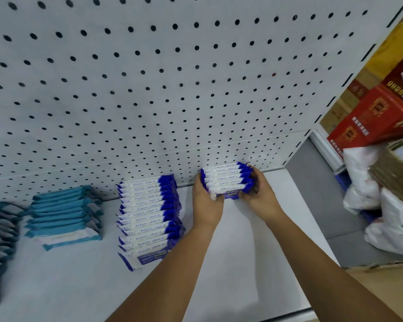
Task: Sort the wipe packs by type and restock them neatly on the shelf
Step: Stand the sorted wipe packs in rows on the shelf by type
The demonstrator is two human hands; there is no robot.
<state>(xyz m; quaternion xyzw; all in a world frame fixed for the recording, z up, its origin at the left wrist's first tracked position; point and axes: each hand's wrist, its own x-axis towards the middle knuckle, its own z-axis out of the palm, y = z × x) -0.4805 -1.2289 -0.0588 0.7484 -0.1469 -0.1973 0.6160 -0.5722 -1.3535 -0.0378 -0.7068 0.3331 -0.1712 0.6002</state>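
The left hand and right hand grasp a blue-white pack stack on the shelf, at 3 o'clock from the longer row.

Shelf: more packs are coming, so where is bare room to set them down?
Bare shelf lies right of the held stack, up to the right edge, and along the front before the blue row. A narrow gap separates blue row and teal row. Left end is crowded: grey row nearly touches teal row.

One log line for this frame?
held: blue-white wipe packs | left hand: grips | right hand: grips | where: shelf, near pegboard
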